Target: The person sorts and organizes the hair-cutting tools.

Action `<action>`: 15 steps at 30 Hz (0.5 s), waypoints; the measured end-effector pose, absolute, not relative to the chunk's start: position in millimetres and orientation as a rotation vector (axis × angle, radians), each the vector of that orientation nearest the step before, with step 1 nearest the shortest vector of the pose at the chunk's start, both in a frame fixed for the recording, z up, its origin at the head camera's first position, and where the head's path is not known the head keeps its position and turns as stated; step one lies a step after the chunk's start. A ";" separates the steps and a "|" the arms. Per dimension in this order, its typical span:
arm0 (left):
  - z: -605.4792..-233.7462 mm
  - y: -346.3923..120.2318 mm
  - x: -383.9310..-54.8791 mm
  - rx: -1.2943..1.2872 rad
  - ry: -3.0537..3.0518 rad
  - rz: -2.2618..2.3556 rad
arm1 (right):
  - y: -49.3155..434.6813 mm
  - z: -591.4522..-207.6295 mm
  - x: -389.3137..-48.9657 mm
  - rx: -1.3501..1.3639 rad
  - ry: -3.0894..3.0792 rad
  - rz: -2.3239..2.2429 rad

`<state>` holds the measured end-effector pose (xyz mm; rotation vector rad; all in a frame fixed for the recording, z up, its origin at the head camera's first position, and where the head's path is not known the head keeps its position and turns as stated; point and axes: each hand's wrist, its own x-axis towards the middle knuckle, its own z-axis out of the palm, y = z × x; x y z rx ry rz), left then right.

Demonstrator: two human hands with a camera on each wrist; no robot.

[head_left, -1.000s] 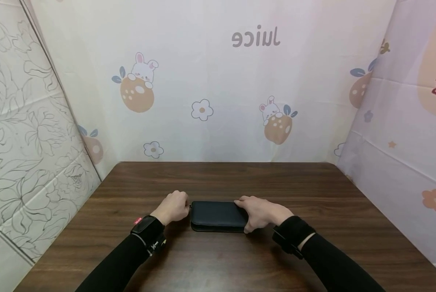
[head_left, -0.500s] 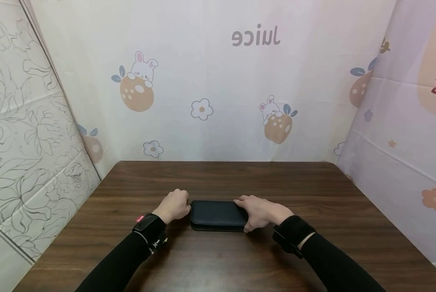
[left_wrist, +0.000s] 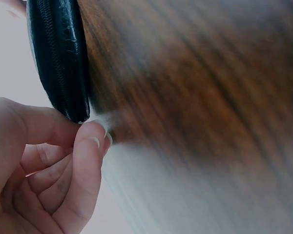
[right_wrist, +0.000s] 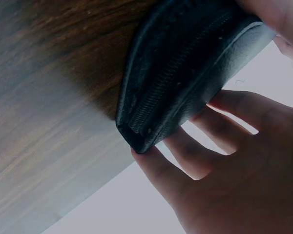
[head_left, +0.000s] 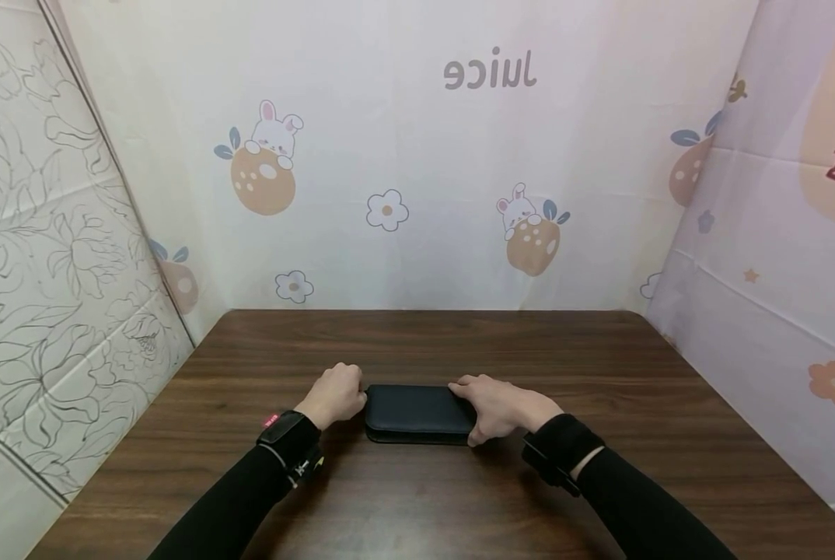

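Note:
A black zip wallet [head_left: 420, 414] lies flat at the middle of the brown table, its zipper running along the edge. My left hand [head_left: 333, 394] is at its left end. In the left wrist view, the thumb and fingertips [left_wrist: 90, 131] pinch at the wallet's corner, where the zipper [left_wrist: 53, 53] ends; the bit between them is hidden. My right hand [head_left: 503, 408] grips the right end, thumb at the near side and fingers over the far side. The right wrist view shows the zipper teeth [right_wrist: 158, 87] between those fingers and thumb, closed along this end.
The wooden table [head_left: 417, 498] reaches back to a white curtain [head_left: 417, 140] printed with rabbits and fruit. More printed cloth hangs at the left [head_left: 54, 233] and right sides. Black bands with small devices [head_left: 290, 447] sit on both wrists.
My left hand and wrist have shifted very slightly to the right, toward the wallet. The wallet and my right hand stay in place.

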<state>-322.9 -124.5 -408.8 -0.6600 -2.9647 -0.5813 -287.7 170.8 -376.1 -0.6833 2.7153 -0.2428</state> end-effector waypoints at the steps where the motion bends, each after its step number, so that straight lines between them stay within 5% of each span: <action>1: -408.3 -124.1 -322.0 -0.661 -2.968 -0.588 | 170.9 -376.2 -287.8 -0.683 2.716 -0.243; 15: -413.6 -121.6 -301.3 -0.669 -2.963 -0.525 | 172.9 -384.4 -281.9 -0.640 2.738 -0.311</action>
